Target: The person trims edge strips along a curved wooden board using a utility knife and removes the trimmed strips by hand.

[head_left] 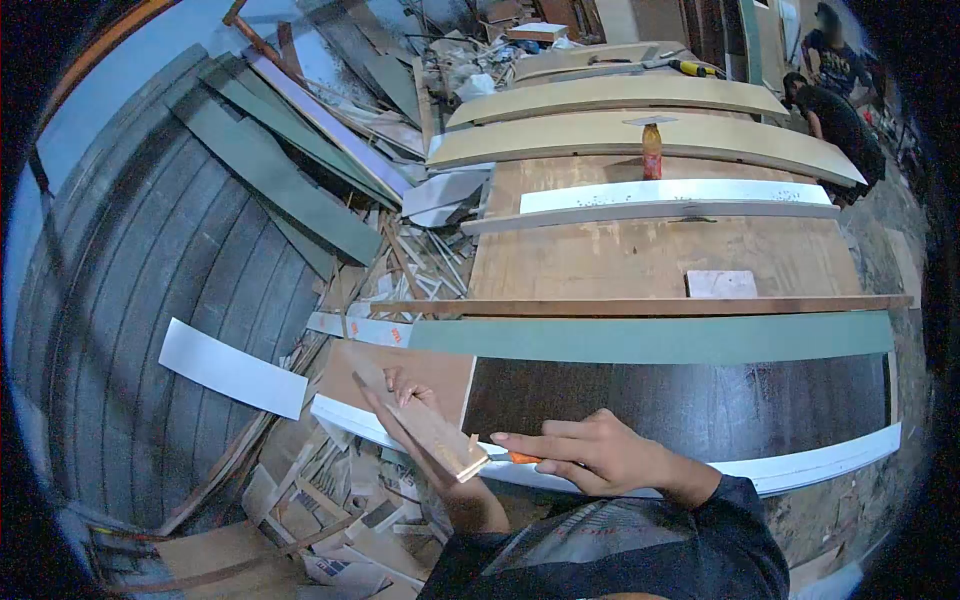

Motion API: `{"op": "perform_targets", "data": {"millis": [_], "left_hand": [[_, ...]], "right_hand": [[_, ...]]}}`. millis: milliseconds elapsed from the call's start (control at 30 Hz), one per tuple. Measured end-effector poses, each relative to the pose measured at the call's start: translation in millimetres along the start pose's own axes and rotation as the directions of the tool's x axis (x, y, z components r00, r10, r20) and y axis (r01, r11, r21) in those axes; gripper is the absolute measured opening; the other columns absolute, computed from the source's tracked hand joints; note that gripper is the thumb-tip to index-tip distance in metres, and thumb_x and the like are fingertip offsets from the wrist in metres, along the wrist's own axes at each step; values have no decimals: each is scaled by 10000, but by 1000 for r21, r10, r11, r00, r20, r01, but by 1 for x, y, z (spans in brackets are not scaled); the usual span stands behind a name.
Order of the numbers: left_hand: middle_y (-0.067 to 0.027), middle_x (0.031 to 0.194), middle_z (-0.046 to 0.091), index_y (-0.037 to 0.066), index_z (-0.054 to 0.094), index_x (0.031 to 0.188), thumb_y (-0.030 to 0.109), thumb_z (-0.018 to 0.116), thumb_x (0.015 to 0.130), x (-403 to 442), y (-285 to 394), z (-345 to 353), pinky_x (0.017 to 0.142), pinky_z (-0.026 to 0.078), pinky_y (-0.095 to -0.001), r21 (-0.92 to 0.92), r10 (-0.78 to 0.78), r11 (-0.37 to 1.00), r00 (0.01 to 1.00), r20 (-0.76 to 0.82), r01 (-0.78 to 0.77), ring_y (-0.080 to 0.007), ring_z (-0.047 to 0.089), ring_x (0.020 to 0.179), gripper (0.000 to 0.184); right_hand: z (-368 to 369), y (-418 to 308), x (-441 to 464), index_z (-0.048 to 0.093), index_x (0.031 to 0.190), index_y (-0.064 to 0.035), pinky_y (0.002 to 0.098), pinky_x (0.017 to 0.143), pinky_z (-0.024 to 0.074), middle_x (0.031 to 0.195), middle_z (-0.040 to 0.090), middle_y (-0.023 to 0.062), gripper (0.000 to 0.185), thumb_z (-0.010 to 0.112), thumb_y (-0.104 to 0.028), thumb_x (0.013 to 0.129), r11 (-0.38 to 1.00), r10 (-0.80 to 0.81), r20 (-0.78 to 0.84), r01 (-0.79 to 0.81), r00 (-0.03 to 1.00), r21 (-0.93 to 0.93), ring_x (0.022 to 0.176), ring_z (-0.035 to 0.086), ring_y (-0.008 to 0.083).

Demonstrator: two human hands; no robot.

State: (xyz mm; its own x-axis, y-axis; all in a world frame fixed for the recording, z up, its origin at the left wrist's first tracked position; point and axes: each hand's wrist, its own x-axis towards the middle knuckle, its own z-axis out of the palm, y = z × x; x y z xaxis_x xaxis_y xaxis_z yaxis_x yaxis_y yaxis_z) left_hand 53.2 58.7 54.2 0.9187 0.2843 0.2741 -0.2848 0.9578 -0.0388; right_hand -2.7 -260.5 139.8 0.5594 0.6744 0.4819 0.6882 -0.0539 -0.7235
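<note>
By the left end of the dark panel, the left hand grips the board, apparently to steady its near end for the orange tool the right hand grasps.

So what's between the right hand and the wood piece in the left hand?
An orange-handled tool, held in the right hand, points toward the wood piece; the head view shows it.

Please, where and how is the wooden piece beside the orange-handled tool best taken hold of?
Probably the wooden piece is best gripped by its long edges near the middle, coming from the left: it is long and narrow, and the orange-handled tool is at its near end.
</note>
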Motion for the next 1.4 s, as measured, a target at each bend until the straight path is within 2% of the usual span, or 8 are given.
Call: {"op": "perform_targets", "data": {"millis": [367, 467, 533, 1033, 1167, 1267, 1333, 1400], "left_hand": [[-73, 823, 414, 22, 422, 921, 299, 515, 1013, 1, 6, 3, 554, 466, -232, 99, 36, 994, 997, 71, -43, -148, 453, 648, 306], [-63, 811, 411, 29, 418, 925, 320, 521, 1012, 1, 20, 0, 539, 463, -227, 250, 55, 964, 990, 133, -88, -132, 458, 605, 321], [-47, 855, 435, 9, 454, 1091, 413, 539, 992, -2, 21, 8, 499, 455, -253, 280, 110, 951, 989, 96, -133, -139, 431, 610, 424], [-26, 782, 432, 72, 426, 947, 512, 489, 1000, -8, 18, 34, 459, 420, -225, 325, 129, 933, 986, 103, -156, -126, 416, 566, 448], [-53, 817, 428, -12, 436, 1101, 368, 596, 974, -9, 20, 34, 487, 419, -238, 407, 14, 906, 969, 247, -116, -129, 414, 572, 431], [-42, 812, 415, -18, 440, 1142, 379, 583, 973, -15, 11, 48, 492, 423, -242, 432, 100, 886, 978, 182, -171, -122, 407, 583, 454], [-35, 776, 432, 51, 490, 1180, 571, 353, 1022, -25, -17, 79, 454, 386, -241, 420, 283, 881, 954, -99, -218, -122, 396, 553, 560], [-36, 771, 430, 49, 491, 1188, 575, 325, 1025, -27, -9, 67, 440, 370, -245, 443, 332, 856, 940, -77, -266, -123, 389, 547, 576]], "right_hand": [[1, 2, -10, 478, 1463, -200, 373, 557, 527, 781, 536, 77, 476, 507, -249, 990, 999, 30, 47, -29, 998, -28, 662, 612, 252], [2, 5, -14, 472, 1465, -193, 383, 570, 529, 817, 562, 84, 484, 510, -238, 985, 999, 34, 60, -33, 998, -7, 698, 624, 258], [1, 5, -14, 467, 1467, -186, 390, 588, 534, 841, 579, 92, 491, 513, -219, 980, 999, 34, 49, -33, 998, -6, 719, 631, 263], [4, 12, -19, 481, 1451, -223, 440, 684, 567, 937, 661, 122, 442, 479, -282, 1013, 992, 50, 59, -57, 997, 109, 826, 676, 325], [6, 13, -22, 496, 1450, -178, 403, 615, 527, 835, 592, 104, 462, 513, -228, 991, 997, 15, 1, -15, 1000, 80, 711, 624, 297], [1, 11, -22, 508, 1438, -194, 402, 608, 529, 845, 592, 104, 448, 511, -247, 993, 998, 59, 23, -59, 998, -5, 714, 632, 298], [-2, 9, -22, 523, 1423, -211, 408, 578, 512, 844, 585, 102, 428, 505, -255, 998, 980, 188, 27, -186, 982, -73, 704, 627, 306], [-3, 11, -22, 530, 1417, -213, 409, 564, 502, 838, 579, 101, 422, 506, -258, 999, 975, 205, 10, -203, 979, -94, 698, 624, 307]]}}
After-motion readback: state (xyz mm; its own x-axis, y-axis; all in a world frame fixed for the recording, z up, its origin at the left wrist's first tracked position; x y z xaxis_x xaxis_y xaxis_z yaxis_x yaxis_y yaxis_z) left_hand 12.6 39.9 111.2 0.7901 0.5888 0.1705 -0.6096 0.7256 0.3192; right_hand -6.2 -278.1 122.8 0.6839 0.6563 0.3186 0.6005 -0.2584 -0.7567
